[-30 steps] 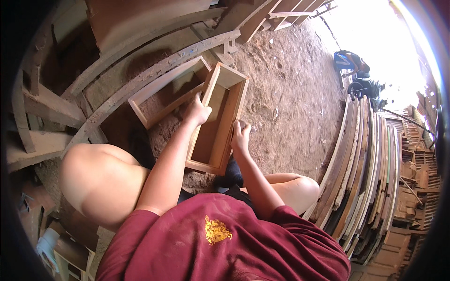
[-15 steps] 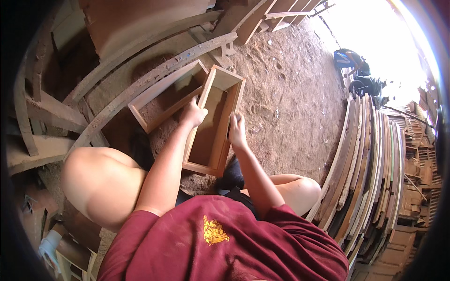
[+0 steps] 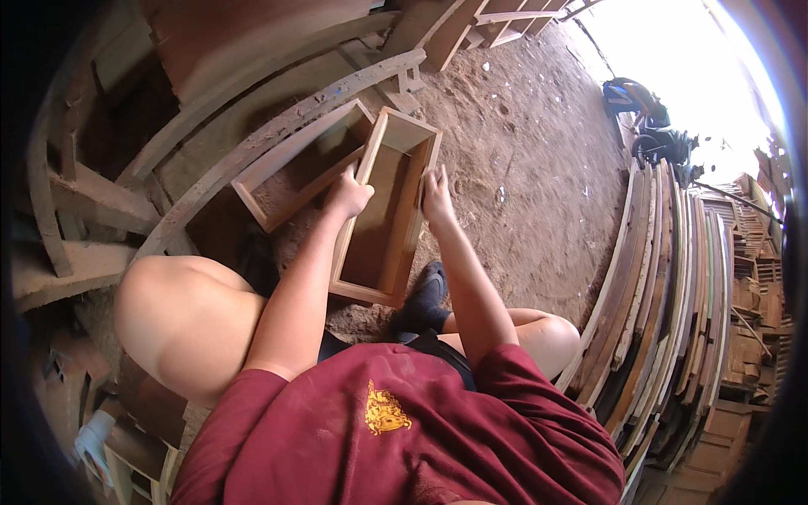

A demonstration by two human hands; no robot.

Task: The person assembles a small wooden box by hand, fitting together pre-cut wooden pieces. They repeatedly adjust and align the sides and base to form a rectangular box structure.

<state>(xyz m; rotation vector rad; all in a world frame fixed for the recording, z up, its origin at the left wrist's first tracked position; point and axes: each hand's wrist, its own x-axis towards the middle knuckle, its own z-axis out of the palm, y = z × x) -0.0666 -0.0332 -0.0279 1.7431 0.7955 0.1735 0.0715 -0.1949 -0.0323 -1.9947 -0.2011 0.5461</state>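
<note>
Right hand (image 3: pixel 437 200) is reaching farther forward than in the earlier frame, along the right wall of an open wooden box (image 3: pixel 410 215) just beside a second box (image 3: pixel 250 207). Left hand (image 3: pixel 350 197) is clamping the left wall; the right's grip cannot be told. Rubbing is apparently proceeding; another stroke would be needing steady bracing.

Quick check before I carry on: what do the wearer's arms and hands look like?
The left hand and right hand are ungloved, with no wristbands visible. The forearms are bare below short maroon sleeves.
</note>
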